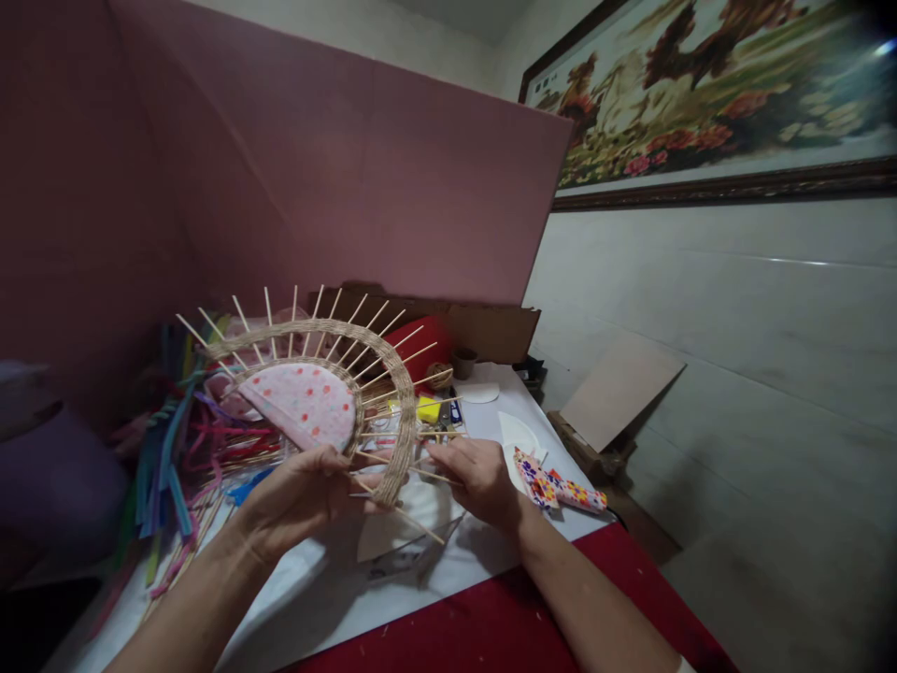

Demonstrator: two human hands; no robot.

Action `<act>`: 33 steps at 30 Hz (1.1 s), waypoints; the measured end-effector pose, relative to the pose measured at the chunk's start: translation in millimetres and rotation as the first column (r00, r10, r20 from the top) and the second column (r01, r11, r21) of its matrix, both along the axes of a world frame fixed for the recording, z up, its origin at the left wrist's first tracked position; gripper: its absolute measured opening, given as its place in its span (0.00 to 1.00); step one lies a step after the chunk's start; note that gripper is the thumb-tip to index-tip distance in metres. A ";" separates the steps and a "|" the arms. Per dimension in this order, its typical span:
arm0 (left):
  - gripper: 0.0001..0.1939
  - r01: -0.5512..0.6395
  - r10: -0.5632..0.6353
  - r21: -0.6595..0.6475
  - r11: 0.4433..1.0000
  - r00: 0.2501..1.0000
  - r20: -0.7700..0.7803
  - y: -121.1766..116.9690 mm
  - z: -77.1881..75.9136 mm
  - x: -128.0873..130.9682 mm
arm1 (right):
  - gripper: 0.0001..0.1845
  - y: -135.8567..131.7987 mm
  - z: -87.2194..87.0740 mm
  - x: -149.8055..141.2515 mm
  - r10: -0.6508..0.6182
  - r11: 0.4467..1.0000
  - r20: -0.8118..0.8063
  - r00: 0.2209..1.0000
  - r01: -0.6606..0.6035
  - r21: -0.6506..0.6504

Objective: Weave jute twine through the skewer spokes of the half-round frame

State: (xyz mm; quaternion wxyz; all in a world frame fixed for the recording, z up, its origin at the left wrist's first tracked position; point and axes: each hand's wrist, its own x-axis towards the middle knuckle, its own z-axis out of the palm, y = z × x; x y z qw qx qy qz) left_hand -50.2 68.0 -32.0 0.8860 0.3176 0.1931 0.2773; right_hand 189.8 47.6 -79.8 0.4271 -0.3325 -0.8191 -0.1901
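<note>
Both hands (pixel 315 491) (pixel 483 477) hold the weaving (pixel 315 397) at lower right.

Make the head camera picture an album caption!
Left hand holds a semicircular frame of pale sticks and brown twine, right hand at its edge.

Place: craft corner, seemingly in a home
Wall (pixel 791 374): pale, with a large framed picture (pixel 701 103)
Table (pixel 350 598): colourful strips (pixel 168 477), twine ball (pixel 440 376), flower-patterned material (pixel 580 496)
Partition (pixel 420 187): plain pink
</note>
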 end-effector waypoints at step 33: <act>0.22 -0.059 0.059 0.004 0.998 0.997 0.058 7.2 -0.3 -9.0 | 0.05 -8.7 1.3 -5.8 0.101 0.991 -0.222 0.970 -0.119 -0.068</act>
